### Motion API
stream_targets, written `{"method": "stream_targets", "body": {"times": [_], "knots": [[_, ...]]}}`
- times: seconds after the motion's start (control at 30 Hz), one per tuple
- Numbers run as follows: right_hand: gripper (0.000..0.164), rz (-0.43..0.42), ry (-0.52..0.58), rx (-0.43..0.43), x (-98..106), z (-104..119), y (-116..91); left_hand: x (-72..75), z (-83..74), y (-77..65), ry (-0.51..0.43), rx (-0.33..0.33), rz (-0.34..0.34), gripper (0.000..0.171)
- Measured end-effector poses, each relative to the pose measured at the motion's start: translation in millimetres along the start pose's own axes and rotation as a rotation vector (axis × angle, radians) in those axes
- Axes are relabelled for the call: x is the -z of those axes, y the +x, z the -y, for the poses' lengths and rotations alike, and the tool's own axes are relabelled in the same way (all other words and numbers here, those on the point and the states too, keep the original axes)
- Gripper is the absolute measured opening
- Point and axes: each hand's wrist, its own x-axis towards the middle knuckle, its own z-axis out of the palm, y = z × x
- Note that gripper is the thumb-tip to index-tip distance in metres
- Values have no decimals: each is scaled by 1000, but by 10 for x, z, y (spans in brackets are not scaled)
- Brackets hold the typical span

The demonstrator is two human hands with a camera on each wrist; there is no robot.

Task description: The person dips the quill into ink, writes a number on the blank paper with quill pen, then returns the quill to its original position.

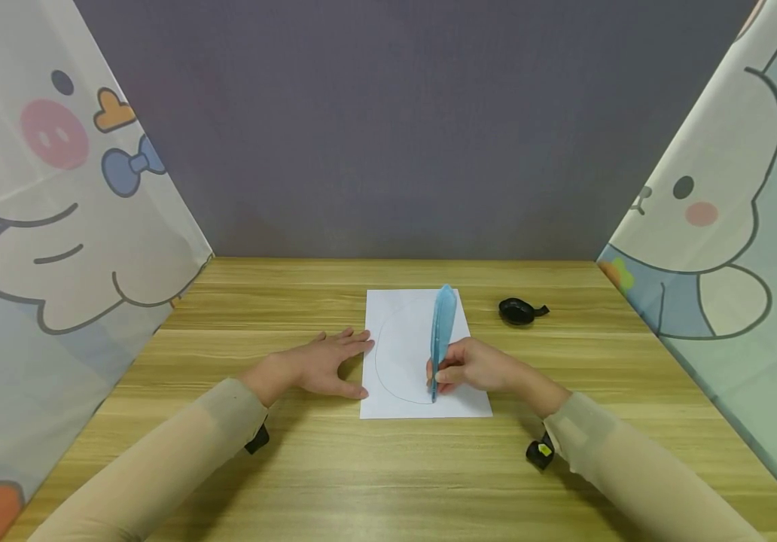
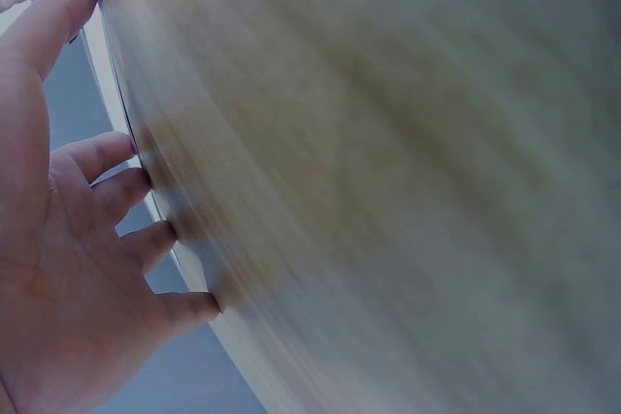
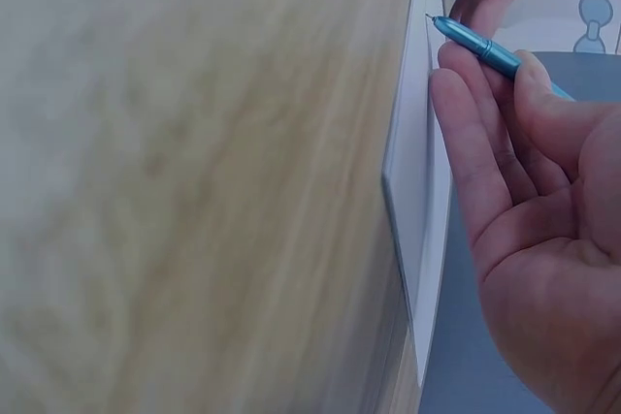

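A white sheet of paper (image 1: 402, 346) lies on the wooden table, carrying a thin curved line that runs down its left part and along the bottom. My right hand (image 1: 473, 365) pinches a light blue feather pen (image 1: 444, 320) between thumb and fingers, its feather pointing up and its tip at the curve's lower end. In the right wrist view, the pen's teal barrel (image 3: 490, 52) and thin point show beyond the fingertips. My left hand (image 1: 326, 364) rests with fingers spread, fingertips at the paper's left edge; the left wrist view shows its palm (image 2: 78, 278).
Right of the paper, farther back, lies a small black rounded thing (image 1: 516, 311) with a short tail. A dark grey panel (image 1: 402, 135) stands behind the table (image 1: 294, 301). Cartoon-printed cloths (image 1: 77, 248) hang at both sides.
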Motion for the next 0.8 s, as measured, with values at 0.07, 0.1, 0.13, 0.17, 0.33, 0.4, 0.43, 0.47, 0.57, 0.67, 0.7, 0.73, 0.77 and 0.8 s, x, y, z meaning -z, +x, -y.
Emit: {"method": "stream_targets", "body": {"times": [0.07,0.1,0.13,0.17,0.33,0.4,0.43,0.47,0.57,0.67,0.7,0.73,0.77,0.8], "knots": [[18,-4,-2,-4,13,-10,-16,-1,1,-3,6,3,3,103],[18,-5,-4,-3,20,-14,-24,-3,1,-6,6,2,1,103],[18,-5,-6,-2,27,-17,-30,-4,2,-7,7,1,0,103],[18,-5,-4,0,33,-21,-37,-6,3,-8,7,1,-1,103],[19,-9,3,4,71,-47,-67,-9,8,-5,12,5,-2,104],[20,-14,3,0,87,-55,-86,-11,12,1,16,4,-4,104],[20,-16,5,-3,95,-58,-97,-13,14,4,17,4,-4,104],[20,-19,4,-5,103,-60,-109,-15,15,6,18,4,-5,104],[21,-30,7,-11,130,-62,-149,-18,17,11,20,6,-5,104],[22,-38,16,-16,155,-62,-184,-21,16,12,20,8,-3,104],[22,-39,19,-17,163,-66,-192,-21,15,10,19,9,-3,104],[23,-40,21,-17,171,-71,-200,-21,15,9,18,8,-2,104],[22,-41,22,-17,181,-80,-206,-21,14,7,17,8,-2,104],[22,-41,20,-12,191,-93,-209,-22,12,5,16,7,-2,104]]}}
